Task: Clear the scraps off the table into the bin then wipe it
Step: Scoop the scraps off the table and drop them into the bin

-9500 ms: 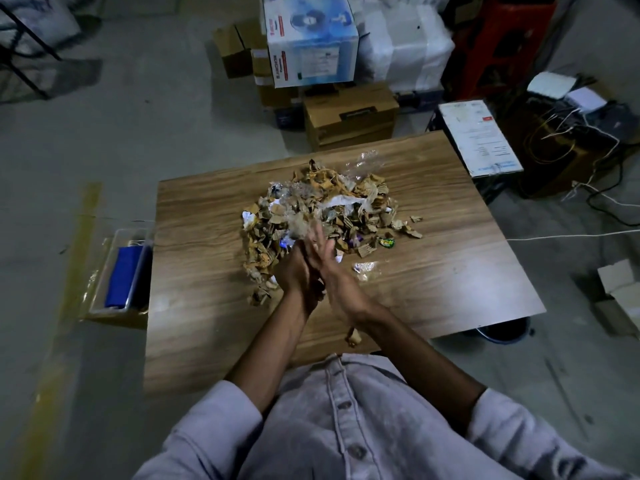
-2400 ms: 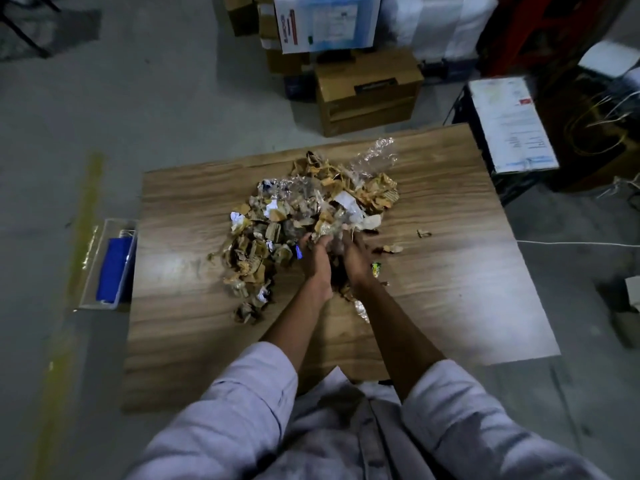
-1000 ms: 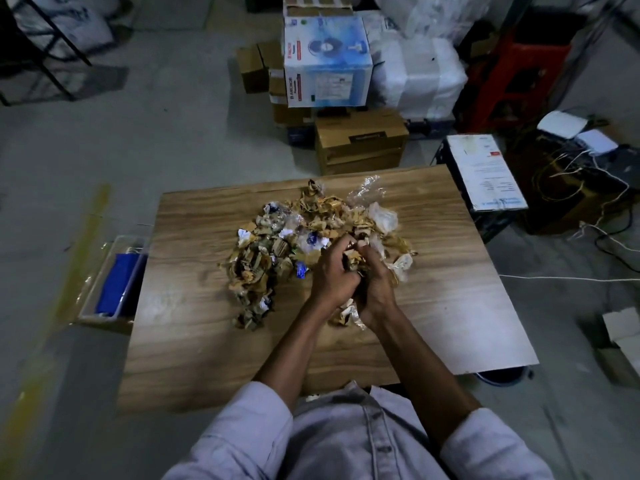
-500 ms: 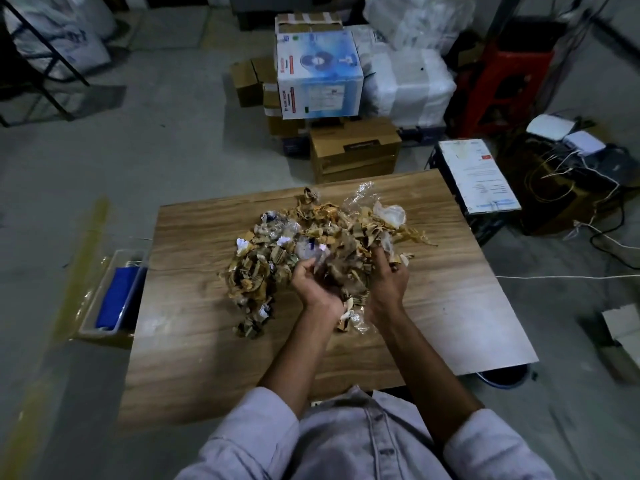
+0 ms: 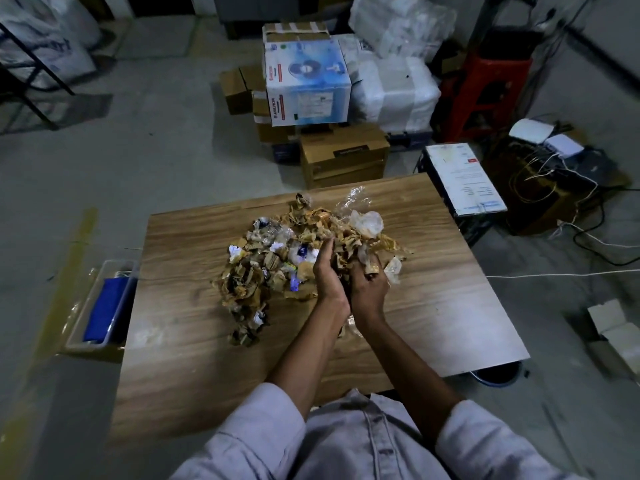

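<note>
A person in a pale buttoned shirt (image 5: 363,441) leaned over a wood-grain tabletop (image 5: 433,306) in a dim storeroom. Both forearms reached into a heap of scraps (image 5: 277,258) of torn brown card, crumpled clear plastic and small wrappers, piled across the tabletop's middle and far side. The left grip (image 5: 327,271) and right grip (image 5: 369,285) were pressed side by side at the heap's near right edge. Each was clenched round a shared bundle of scraps, fingers curled into the brown pieces, and a shred of plastic hung below the wrists. A few bits trailed off the heap toward the near left.

A dark round bin (image 5: 495,375) with a blue rim showed only in part beneath the tabletop's near right corner. On the floor to the left stood a clear tray (image 5: 93,345) holding something blue. Beyond the far edge sat a cardboard box (image 5: 343,157), with a blue-and-white carton (image 5: 306,84) stacked on other boxes behind it. A red stool (image 5: 485,84) stood further right, and cables (image 5: 543,174) lay tangled at the right.
</note>
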